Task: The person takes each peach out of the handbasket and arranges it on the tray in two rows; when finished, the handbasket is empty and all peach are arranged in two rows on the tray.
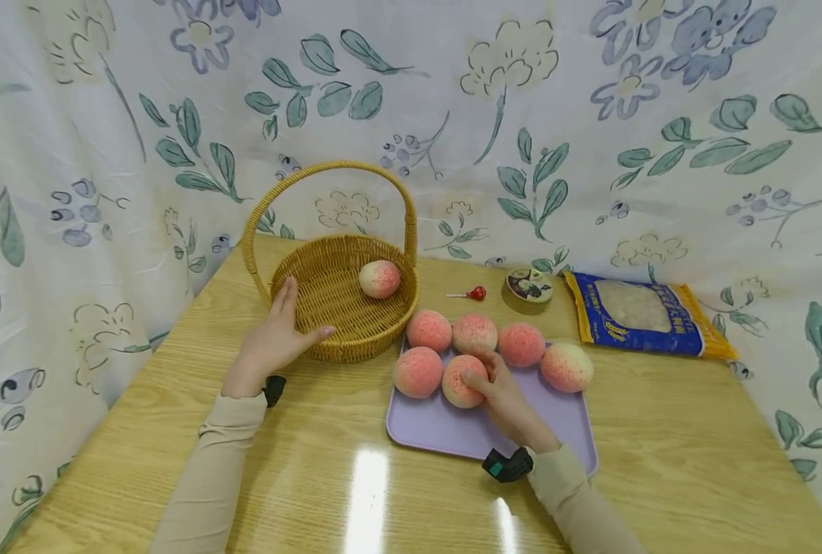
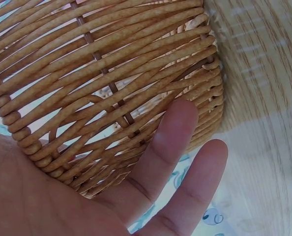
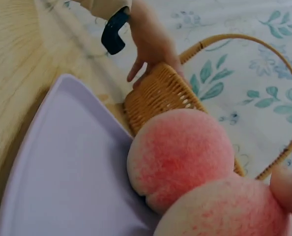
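A woven wicker basket [image 1: 342, 338] with a tall hoop handle stands at the left, one pale pink peach [image 1: 379, 279] inside it. My left hand [image 1: 275, 338] rests against its near left rim, thumb spread over the edge. Close up in the left wrist view, two extended fingers [image 2: 173, 135] lie along the basket's outer weave [image 2: 102, 93]. Over the lilac tray [image 1: 439, 435], my right hand [image 1: 504, 392] pinches a front-row peach [image 1: 461, 382] between thumb and fingers. Beside that one sits another pink peach [image 1: 418, 372], and several more line the tray's back edge.
Behind the tray lie a red lollipop [image 1: 476, 293], a round tin [image 1: 529, 289] and a blue and yellow food packet [image 1: 639, 315]. A floral curtain [image 1: 452, 138] hangs along the back of the wooden table [image 1: 300, 477].
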Demonstrator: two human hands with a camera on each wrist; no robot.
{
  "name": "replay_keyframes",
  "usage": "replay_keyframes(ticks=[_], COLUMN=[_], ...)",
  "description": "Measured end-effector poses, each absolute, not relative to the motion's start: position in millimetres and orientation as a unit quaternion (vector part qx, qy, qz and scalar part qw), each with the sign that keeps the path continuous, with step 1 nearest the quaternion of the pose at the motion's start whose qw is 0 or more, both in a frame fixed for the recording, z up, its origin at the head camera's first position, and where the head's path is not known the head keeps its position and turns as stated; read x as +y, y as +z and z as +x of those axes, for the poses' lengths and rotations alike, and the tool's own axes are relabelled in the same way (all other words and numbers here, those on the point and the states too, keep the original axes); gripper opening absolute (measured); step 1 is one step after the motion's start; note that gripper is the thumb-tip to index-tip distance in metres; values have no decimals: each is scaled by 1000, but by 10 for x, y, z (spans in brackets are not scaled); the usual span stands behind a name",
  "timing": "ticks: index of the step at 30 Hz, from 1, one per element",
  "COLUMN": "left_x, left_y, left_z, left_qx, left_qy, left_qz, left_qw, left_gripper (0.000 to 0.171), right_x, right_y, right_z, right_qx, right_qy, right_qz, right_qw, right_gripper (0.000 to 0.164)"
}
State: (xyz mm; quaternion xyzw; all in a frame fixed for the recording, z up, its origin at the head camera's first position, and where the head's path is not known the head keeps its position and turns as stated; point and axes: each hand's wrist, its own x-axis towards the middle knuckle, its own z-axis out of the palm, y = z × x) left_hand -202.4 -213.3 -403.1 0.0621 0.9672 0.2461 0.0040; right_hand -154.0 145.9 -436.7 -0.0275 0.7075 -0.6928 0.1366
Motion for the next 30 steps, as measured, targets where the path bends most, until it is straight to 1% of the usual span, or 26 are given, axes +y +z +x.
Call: replay_keyframes(ticks=[4, 8, 11, 15, 19, 23, 27, 30], left_x=[-2130, -2128, -2125, -2140, -2167, -2168, -2165, -2150], left_y=[-4047, -4036, -4026, -4029, -4035, -4040, -4058, -4063], left_z=[-2026, -2027, -2026, -2020, -2006, -2006, -2024, -2041], left_qx=[967, 965, 965, 965, 964, 964, 963, 962], left_qy=[247, 253, 256, 256, 258, 261, 264, 265], left_qz=[64, 64, 65, 61, 57, 58, 59, 59], left_qw=[7, 8, 8, 13, 14, 13, 16, 20], left_gripper=[112, 112, 112, 112, 113, 114, 113, 113], right_x=[1414, 1371, 1363, 1380, 1375, 1281, 1079, 905], right_y=[-4363, -4318, -4264, -4113, -3866, -3639, -3532, -3494], right_z=[-1513, -1490, -1475, -1513, -1629, -1770, -1914, -2035], right_qx=[695, 721, 751, 753, 738, 709, 687, 674], right_qy=[-712, -690, -659, -658, -672, -692, -702, -706], right_qz=[3, 26, 27, 10, -32, -74, -97, -118], right_qw=[102, 57, 33, 21, 47, 110, 162, 182], right_gripper=[57, 54, 55, 53, 52, 54, 56, 58])
